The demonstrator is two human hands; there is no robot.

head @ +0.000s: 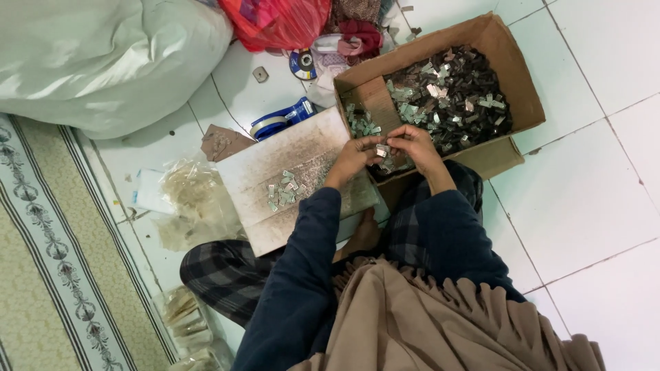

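I sit cross-legged on a tiled floor. My left hand and my right hand meet over the near edge of a cardboard box. Together they pinch a small silvery metal piece between the fingertips. The box holds a heap of small dark and silvery metal pieces. A whitish board lies across my left knee with a small cluster of silvery pieces on it.
A blue tape dispenser lies beyond the board. Clear plastic bags sit on the floor at the left, beside a patterned rug. A large white sack and a red bag lie at the top.
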